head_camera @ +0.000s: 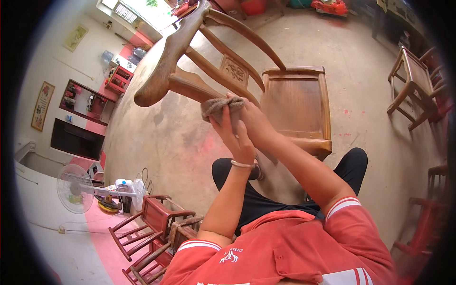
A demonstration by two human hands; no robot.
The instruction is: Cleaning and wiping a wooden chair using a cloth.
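A brown wooden chair stands in front of me, its curved top rail [174,46] at the upper left and its flat panelled seat [294,103] right of my hands. A small carved panel [234,69] is set in its back. A folded brown cloth [222,108] lies against a post [190,87] of the chair back. My left hand [233,137], with a bangle at the wrist, holds the cloth from the near side, fingers spread over it. Beside it, my right hand [258,124] grips the cloth's right end; its fingertips are partly hidden.
Another wooden chair [415,82] stands at the right. Red-brown chairs [162,213] are grouped at the lower left, near a white standing fan [76,188]. A red bag [329,7] lies at the top. My knees flank the working spot on the concrete floor [160,142].
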